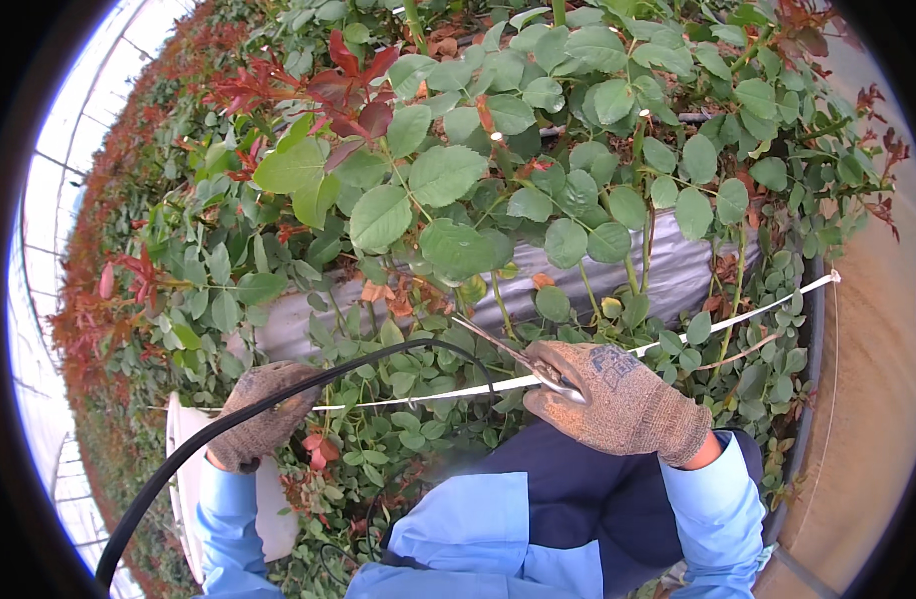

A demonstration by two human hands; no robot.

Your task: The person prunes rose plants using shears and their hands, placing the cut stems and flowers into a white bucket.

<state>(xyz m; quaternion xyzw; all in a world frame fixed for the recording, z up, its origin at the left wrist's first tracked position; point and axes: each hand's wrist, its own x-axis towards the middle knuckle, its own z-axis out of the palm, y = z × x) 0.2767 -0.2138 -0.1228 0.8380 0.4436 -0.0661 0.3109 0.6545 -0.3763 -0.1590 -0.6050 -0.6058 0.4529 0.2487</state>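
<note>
My right hand (615,397), in a brown knit work glove, is closed round pruning shears (544,371) whose long narrow blades point up and left among rose leaves. A white flat strap (458,392) stretches across the bushes, passing behind the right hand and reaching my left hand (270,412). The left hand is gloved too, with its fingers curled; whether the strap lies in them is hidden. A black cable (300,385) arches in front of the left hand and curves down near the blades. Green rose bushes (450,176) with some red shoots stand before me.
Silvery plastic sheeting (675,258) covers the bed beneath the stems. A white plastic container or panel (274,509) is beside my left forearm. On the right, a dark bed edging (813,344) borders a tan path (877,337), where the strap ends at a corner and a thin string hangs.
</note>
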